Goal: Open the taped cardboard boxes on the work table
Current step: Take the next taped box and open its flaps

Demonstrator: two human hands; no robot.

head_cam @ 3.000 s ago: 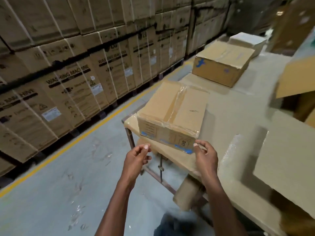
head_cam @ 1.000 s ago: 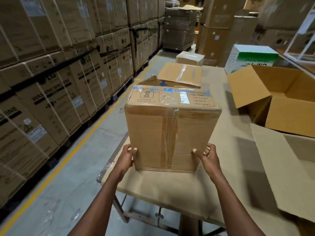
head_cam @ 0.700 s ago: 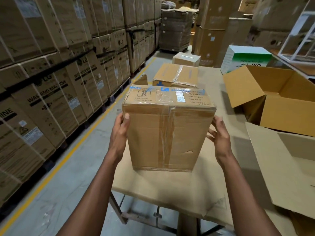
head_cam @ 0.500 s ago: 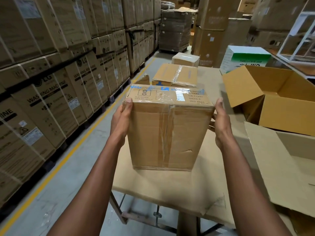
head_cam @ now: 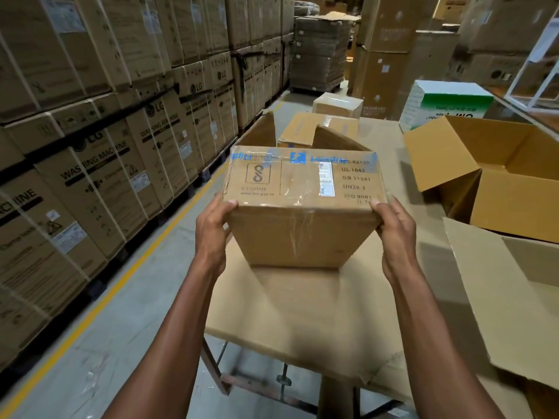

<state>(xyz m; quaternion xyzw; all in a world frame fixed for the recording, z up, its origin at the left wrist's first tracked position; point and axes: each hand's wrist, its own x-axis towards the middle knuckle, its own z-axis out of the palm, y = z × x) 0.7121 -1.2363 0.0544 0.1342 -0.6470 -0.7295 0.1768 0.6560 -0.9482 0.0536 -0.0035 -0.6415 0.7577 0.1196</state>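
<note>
Taped box (head_cam: 302, 207) tipped toward cam, long axis L-R; left hand (head_cam: 211, 228) & right hand (head_cam: 396, 234) clamp its near corners. Reads "www.bis.gov.in", "UL 1642".

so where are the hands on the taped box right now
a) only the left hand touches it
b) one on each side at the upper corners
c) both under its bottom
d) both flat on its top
b: the left hand and the right hand grip opposite sides of the taped box at its upper near corners.
</note>
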